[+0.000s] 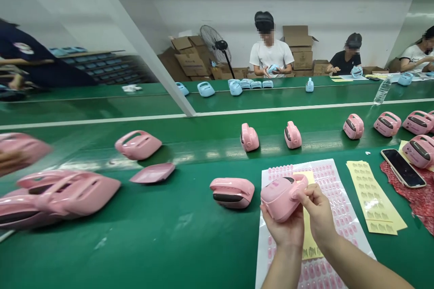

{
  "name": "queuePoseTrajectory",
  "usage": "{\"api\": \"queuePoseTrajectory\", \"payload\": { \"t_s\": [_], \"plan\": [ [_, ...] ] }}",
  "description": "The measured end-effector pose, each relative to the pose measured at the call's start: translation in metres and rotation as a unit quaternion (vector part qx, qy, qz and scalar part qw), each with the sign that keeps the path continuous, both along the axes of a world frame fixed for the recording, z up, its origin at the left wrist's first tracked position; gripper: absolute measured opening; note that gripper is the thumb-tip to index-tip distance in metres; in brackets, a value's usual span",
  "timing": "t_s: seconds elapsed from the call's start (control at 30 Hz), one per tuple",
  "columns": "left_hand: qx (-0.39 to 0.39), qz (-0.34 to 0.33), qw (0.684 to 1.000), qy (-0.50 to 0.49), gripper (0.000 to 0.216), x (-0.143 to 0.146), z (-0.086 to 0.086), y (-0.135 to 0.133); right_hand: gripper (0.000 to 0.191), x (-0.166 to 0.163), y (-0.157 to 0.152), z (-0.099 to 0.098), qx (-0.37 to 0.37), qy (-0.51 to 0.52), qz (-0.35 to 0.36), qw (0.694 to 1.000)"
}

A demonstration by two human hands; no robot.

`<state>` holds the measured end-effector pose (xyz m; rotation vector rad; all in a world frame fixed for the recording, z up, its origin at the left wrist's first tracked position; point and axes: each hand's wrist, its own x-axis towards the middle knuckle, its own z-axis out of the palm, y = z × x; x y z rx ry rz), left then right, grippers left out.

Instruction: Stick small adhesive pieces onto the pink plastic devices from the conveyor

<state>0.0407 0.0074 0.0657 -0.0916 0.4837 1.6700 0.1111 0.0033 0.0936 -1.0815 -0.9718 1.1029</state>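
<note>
My left hand (286, 226) cups a pink plastic housing (280, 196) with a looped handle from below, its printed face turned up and to the left. The fingers of my right hand (317, 210) are pinched together against the handle's right end; whether a small piece is between them is hidden. Under both hands lies a white sheet of small pink oval stickers (325, 180), with a yellow sticker strip (310, 239) on top. Just left of the sheet sits another pink housing (232, 193) with a dark window.
More pink housings (250, 137) stand along the bench's raised far strip and in a cluster (64, 194) at left, where a person's blurred hand (11, 160) grips one. Yellow sticker sheets (373, 198) and a phone (403, 168) lie right. Co-workers (271, 54) sit opposite; a bottle (382, 91) stands between.
</note>
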Motion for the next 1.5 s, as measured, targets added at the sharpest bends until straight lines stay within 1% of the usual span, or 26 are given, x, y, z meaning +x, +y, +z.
{"api": "queuePoseTrajectory", "payload": {
  "t_s": [0.1,0.23,0.37,0.47,0.57,0.63,0.73,0.83,0.87,0.9,0.93,0.97,1.03,1.07,1.1,1.13,1.23,1.3,1.37,1.4,1.5],
  "plan": [
    [-0.005,-0.009,1.000,0.017,0.044,0.007,0.002,-0.004,0.030,0.000,0.001,0.004,0.004,-0.035,-0.009,0.999],
    [-0.011,-0.001,0.999,0.035,0.047,0.010,0.003,-0.007,0.029,0.005,0.001,0.003,0.007,-0.051,-0.015,0.999],
    [0.008,0.002,0.998,0.070,0.048,0.008,0.003,-0.008,0.027,0.005,-0.001,0.001,0.016,-0.067,-0.014,0.997],
    [0.001,0.007,0.999,0.052,0.048,0.009,0.003,-0.008,0.026,0.003,-0.002,0.000,0.030,-0.082,-0.030,0.996],
    [-0.019,0.005,1.000,0.013,0.047,0.010,0.004,-0.009,0.021,0.002,-0.001,-0.001,0.081,-0.117,-0.074,0.987],
    [-0.021,-0.010,1.000,-0.007,0.047,0.010,0.004,-0.011,0.017,0.003,-0.001,-0.003,0.140,-0.165,-0.102,0.971],
    [-0.004,-0.045,0.999,-0.011,0.049,0.008,0.003,-0.013,0.013,0.006,-0.002,-0.007,0.225,-0.266,-0.126,0.929],
    [0.000,-0.059,0.998,-0.015,0.050,0.007,0.005,-0.014,0.008,0.011,-0.002,-0.011,0.281,-0.364,-0.136,0.878],
    [0.001,-0.059,0.998,-0.018,0.048,0.006,0.006,-0.014,0.006,0.013,-0.001,-0.012,0.287,-0.383,-0.135,0.868],
    [0.005,-0.057,0.998,-0.019,0.045,0.005,0.007,-0.014,0.008,0.016,0.002,-0.013,0.281,-0.391,-0.130,0.867],
    [0.012,-0.053,0.998,-0.018,0.042,0.003,0.009,-0.014,0.015,0.018,0.007,-0.013,0.261,-0.387,-0.122,0.876],
    [0.023,-0.049,0.998,-0.015,0.038,0.001,0.009,-0.014,0.024,0.020,0.014,-0.015,0.227,-0.372,-0.111,0.893],
    [0.047,-0.045,0.998,-0.004,0.034,-0.004,0.008,-0.015,0.038,0.025,0.034,-0.017,0.133,-0.341,-0.076,0.928],
    [0.057,-0.047,0.997,-0.001,0.033,-0.008,0.007,-0.016,0.040,0.026,0.047,-0.019,0.084,-0.334,-0.052,0.937],
    [0.063,-0.051,0.997,0.000,0.034,-0.012,0.005,-0.018,0.039,0.027,0.061,-0.021,0.044,-0.342,-0.027,0.938],
    [0.063,-0.058,0.996,0.001,0.035,-0.016,0.002,-0.020,0.037,0.025,0.075,-0.024,0.014,-0.363,0.002,0.932],
    [0.047,-0.065,0.997,0.020,0.038,-0.029,-0.007,-0.026,0.026,0.014,0.109,-0.032,-0.011,-0.387,0.050,0.921],
    [0.041,-0.051,0.996,0.056,0.039,-0.037,-0.012,-0.030,0.015,0.005,0.122,-0.037,-0.013,-0.382,0.068,0.922],
    [0.041,-0.037,0.993,0.106,0.041,-0.044,-0.014,-0.032,0.007,-0.002,0.128,-0.039,-0.015,-0.369,0.082,0.926],
    [0.040,-0.033,0.990,0.134,0.044,-0.046,-0.013,-0.033,0.008,-0.003,0.129,-0.039,-0.014,-0.358,0.086,0.930],
    [0.057,-0.012,0.967,0.247,0.067,-0.050,-0.008,-0.035,0.013,0.002,0.124,-0.030,-0.008,-0.314,0.097,0.945]
  ]
}}
